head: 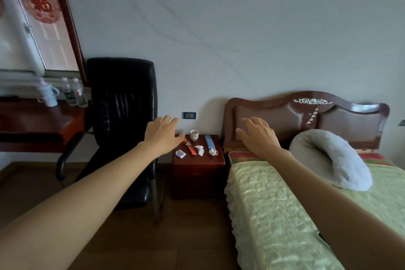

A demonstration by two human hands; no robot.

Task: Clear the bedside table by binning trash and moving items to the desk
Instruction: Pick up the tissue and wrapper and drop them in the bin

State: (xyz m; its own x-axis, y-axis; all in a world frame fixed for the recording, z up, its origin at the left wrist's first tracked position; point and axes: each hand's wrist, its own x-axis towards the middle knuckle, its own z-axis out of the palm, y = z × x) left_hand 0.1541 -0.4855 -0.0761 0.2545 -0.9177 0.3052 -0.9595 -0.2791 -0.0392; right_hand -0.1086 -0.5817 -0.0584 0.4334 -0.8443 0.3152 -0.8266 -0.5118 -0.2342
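Note:
A dark red bedside table (198, 174) stands between a black chair and a bed. On its top lie a small white cup (194, 134), a blue packet (209, 141), an orange-red wrapper (192, 149), a crumpled white tissue (200, 150), a white face mask (213, 151) and a small white-and-blue packet (180, 154). My left hand (163, 135) is stretched out, open, over the table's left edge. Open and empty, my right hand (258, 136) hovers in front of the headboard, right of the table. The reddish desk (41, 123) is at the far left.
A black leather office chair (121, 116) stands between desk and bedside table. The desk carries a white mug (49, 94) and two water bottles (75, 92). The bed (285, 215) with green cover and a grey pillow (333, 155) fills the right. Wooden floor lies in front.

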